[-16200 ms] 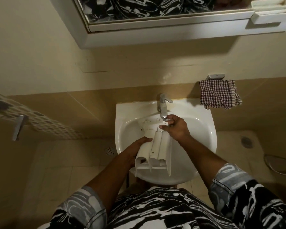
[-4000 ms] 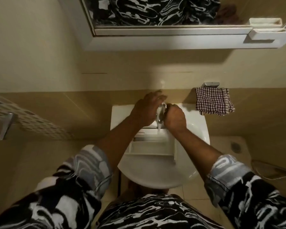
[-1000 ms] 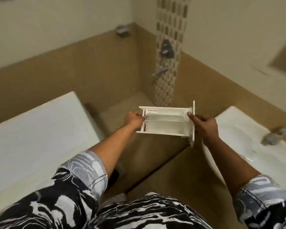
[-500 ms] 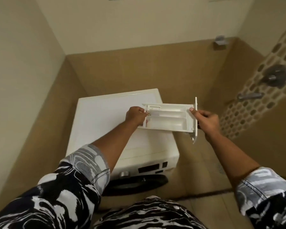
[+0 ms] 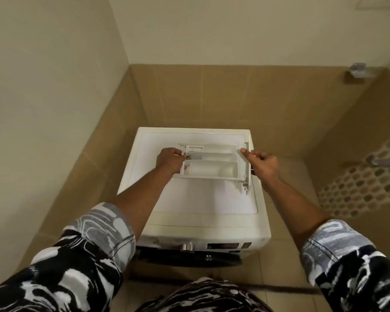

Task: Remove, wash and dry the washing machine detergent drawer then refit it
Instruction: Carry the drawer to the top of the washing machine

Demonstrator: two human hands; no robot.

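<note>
1. Room: the view has swung off the sink to a tiled corner (image 5: 131, 91); sink and checked cloth are now out of sight
2. Washer (image 5: 207, 199) stands in that corner, square on to the person. Its knob (image 5: 187, 247) and display (image 5: 222, 245) just show at the near edge. The drawer slot can't be made out from up here
3. Drawer (image 5: 214, 171) is level and open side up over the middle of the washer top, with its panel (image 5: 247, 167) to the right. Half a second ago it was out past the right front corner, so it has come in over the lid. Resting on it or just above it, cannot tell
4. Left hand (image 5: 168, 162): fingers curled round the drawer's back end, gripping it
5. Right hand (image 5: 263, 164): thumb tip against the panel, fingers curled behind it, so it pinches that end
6. Meaning: both hands were at the tap four seconds ago, so the wash looks finished. No picture shows the cloth in use, so drying is unconfirmed. Refit probably comes next, and I'd guess the drawer needs a quarter turn so the back end leads into the slot
</note>
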